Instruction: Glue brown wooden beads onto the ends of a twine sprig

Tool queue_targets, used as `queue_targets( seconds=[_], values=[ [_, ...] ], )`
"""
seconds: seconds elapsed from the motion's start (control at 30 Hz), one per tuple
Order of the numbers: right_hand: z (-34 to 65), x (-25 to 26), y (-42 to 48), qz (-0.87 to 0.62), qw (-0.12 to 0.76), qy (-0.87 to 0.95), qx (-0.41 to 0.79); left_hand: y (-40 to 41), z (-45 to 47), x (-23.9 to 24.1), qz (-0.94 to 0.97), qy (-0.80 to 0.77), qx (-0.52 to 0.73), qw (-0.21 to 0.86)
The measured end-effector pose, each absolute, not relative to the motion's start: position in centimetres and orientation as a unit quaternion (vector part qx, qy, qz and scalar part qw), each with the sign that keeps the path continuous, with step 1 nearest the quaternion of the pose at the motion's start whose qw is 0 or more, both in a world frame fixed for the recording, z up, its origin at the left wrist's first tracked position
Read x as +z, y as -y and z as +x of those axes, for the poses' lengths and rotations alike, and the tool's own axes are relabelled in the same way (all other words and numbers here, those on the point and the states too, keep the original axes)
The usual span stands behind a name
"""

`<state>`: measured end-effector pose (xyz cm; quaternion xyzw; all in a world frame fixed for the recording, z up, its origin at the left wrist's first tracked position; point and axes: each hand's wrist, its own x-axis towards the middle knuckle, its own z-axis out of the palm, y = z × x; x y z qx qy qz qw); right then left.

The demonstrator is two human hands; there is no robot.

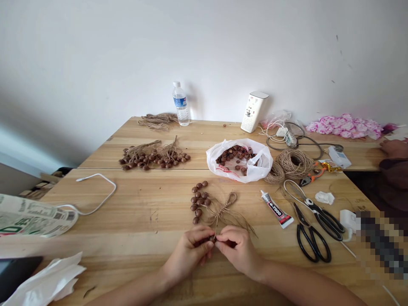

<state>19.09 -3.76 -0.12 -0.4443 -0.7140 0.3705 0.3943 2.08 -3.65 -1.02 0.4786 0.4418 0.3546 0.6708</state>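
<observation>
My left hand (194, 247) is closed, pinching a small round brown nut (212, 239) between thumb and fingers. Right beside it, the thumb and forefinger of my right hand (238, 247) are pressed together on a thin strand of twine (216, 224) that runs down to the nut; the exact contact is partly hidden by the fingertips. Just beyond both hands lies a knotted twine hanger (223, 209) with a braided loop and loose tails. Several glossy brown nuts (198, 201) rest at its left, some with strands leading to them.
A plastic bag (214, 166) of nut pieces stands ahead, near twine rolls (295, 163). At right lie a glue tube (276, 209), black-handled scissors (310, 238) and pliers (310, 176). Finished-looking nut bundles (153, 159), a water bottle (181, 104) and a white cable (105, 199) are farther left.
</observation>
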Motion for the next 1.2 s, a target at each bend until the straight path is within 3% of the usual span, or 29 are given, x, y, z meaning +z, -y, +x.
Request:
queue_targets(
  seconds=[0.3,0.67,0.9,1.0,1.07,1.13,1.2],
  values=[
    [18.9,0.3,3.7,-0.461,0.388,0.703,0.379,3.4,2.0,-0.6,0.439,-0.459,0.341,0.693],
    [20.3,0.8,3.9,-0.466,0.363,0.691,0.416,1.9,0.4,-0.8,0.276,-0.345,0.331,0.834],
    [20.5,1.2,3.6,-0.44,0.349,0.734,0.382,1.7,0.3,-0.5,0.277,-0.326,0.334,0.84],
    [22.5,3.3,2.4,-0.47,0.341,0.769,0.268,2.1,0.6,-0.8,0.286,-0.36,0.342,0.82],
    [24.7,5.2,1.3,-0.541,0.289,0.783,0.101,2.4,0.8,-1.1,0.303,-0.379,0.335,0.808],
    [26.8,6.6,0.0,-0.634,0.145,0.759,-0.028,2.6,0.9,-1.4,0.316,-0.388,0.334,0.799],
    [28.5,7.0,-1.3,-0.687,0.005,0.724,-0.068,2.7,0.9,-1.5,0.323,-0.39,0.336,0.794]
  ],
)
